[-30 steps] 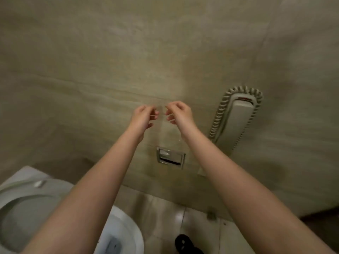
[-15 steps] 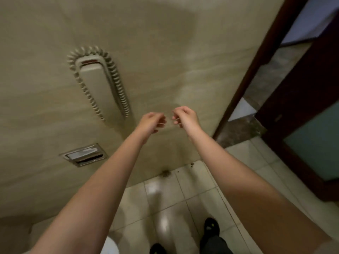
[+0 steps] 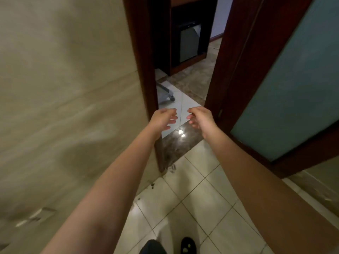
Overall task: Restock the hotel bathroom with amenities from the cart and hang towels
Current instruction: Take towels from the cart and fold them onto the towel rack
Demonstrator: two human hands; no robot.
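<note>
Reaching toward the door frame (image 3: pixel 142 70), both bare arms stretch forward side by side. The left hand (image 3: pixel 162 119) and the right hand (image 3: pixel 200 118) hover close together without touching, just in front of the frame's opening and above the dark stone threshold (image 3: pixel 176 147) at its foot. The fingers of each hand are slack and loosely curled, tips turned toward one another, gripping nothing that I can see. Past the frame, just beside its left post, a grey leg of the cart (image 3: pixel 166 92) with a small caster (image 3: pixel 171 97) pokes into view on the pale floor; the rest of it is hidden. Deeper beyond the frame stands a dark cabinet (image 3: pixel 189 43). Right of the frame, the door (image 3: pixel 293 88) with its frosted pane stands swung open. Left of the frame runs the beige wall (image 3: pixel 64 88). On this side of it lie pale floor tiles (image 3: pixel 192 198), with a black shoe (image 3: pixel 188 245) planted on them.
</note>
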